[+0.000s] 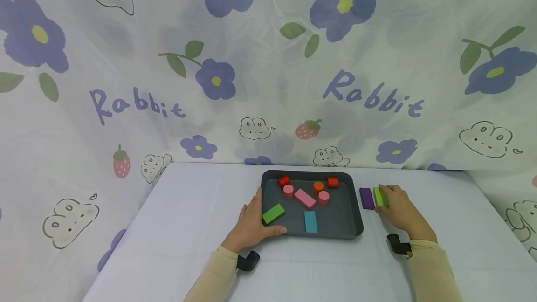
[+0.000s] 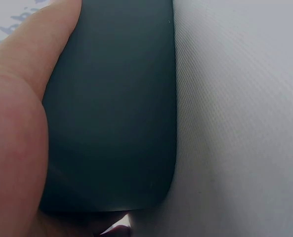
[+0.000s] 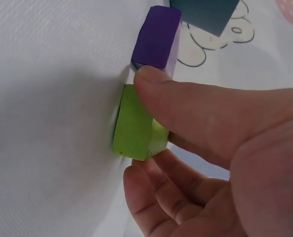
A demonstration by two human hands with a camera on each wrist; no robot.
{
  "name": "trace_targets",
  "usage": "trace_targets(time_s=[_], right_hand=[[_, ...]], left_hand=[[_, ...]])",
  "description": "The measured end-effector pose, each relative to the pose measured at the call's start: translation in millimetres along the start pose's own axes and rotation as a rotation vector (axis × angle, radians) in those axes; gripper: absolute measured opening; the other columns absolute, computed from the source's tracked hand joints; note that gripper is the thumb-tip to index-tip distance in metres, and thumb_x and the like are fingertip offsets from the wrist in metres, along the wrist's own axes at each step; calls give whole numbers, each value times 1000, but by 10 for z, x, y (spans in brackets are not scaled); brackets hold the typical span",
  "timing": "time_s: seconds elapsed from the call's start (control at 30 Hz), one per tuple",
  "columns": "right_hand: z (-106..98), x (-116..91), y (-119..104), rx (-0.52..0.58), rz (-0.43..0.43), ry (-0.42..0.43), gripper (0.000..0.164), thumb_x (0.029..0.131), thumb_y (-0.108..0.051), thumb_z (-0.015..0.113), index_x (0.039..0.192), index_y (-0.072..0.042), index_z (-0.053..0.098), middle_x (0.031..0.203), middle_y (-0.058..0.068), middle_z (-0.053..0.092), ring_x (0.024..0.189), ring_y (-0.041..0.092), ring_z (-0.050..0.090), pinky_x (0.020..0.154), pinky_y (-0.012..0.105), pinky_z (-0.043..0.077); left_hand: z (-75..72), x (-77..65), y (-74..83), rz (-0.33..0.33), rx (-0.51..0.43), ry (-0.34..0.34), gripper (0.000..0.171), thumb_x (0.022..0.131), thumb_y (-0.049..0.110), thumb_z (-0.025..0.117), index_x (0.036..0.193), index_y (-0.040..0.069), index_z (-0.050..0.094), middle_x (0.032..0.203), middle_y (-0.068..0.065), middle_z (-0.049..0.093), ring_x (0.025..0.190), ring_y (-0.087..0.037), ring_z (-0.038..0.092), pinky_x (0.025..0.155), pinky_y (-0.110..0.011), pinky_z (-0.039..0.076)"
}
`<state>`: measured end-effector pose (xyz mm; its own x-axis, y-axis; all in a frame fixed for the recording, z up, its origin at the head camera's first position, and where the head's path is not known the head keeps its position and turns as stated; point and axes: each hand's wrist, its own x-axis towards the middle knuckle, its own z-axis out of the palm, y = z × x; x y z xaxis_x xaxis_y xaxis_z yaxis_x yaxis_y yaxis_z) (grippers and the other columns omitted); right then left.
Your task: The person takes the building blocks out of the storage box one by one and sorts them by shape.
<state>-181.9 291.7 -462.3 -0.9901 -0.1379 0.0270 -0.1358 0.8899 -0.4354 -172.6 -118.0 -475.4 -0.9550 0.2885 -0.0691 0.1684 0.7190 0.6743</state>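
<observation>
At the table's right, my right hand (image 1: 398,204) pinches a light green block (image 3: 131,121) between thumb and fingers. The block stands on edge on the white cloth, close beside a purple block (image 1: 367,198). My left hand (image 1: 253,224) rests against the near left corner of a dark grey tray (image 1: 340,220). Its thumb lies straight along the front rim, and its fingers extend up the left side. In the left wrist view the tray's outer wall (image 2: 111,108) fills the space beside the thumb. Nearest that hand, inside the tray, lies a green block (image 1: 273,214).
Also in the tray are a blue block (image 1: 310,222), a pink block (image 1: 305,198), two pink cylinders (image 1: 323,198), an orange cylinder (image 1: 318,187) and two red blocks (image 1: 333,182). A printed curtain (image 1: 268,83) hangs behind the table's far edge.
</observation>
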Motion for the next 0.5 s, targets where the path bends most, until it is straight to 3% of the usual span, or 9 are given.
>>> trace_targets(time_s=[0.5], right_hand=[[25, 9, 32, 3, -7, -19, 59, 89, -5, 69, 135, 22, 43, 130, 47, 44, 118, 62, 44, 99, 70, 38]], left_hand=[[-4, -13, 11, -7, -9, -2, 130, 75, 59, 82, 161, 2, 3, 164, -20, 23, 150, -37, 23, 120, -61, 5]])
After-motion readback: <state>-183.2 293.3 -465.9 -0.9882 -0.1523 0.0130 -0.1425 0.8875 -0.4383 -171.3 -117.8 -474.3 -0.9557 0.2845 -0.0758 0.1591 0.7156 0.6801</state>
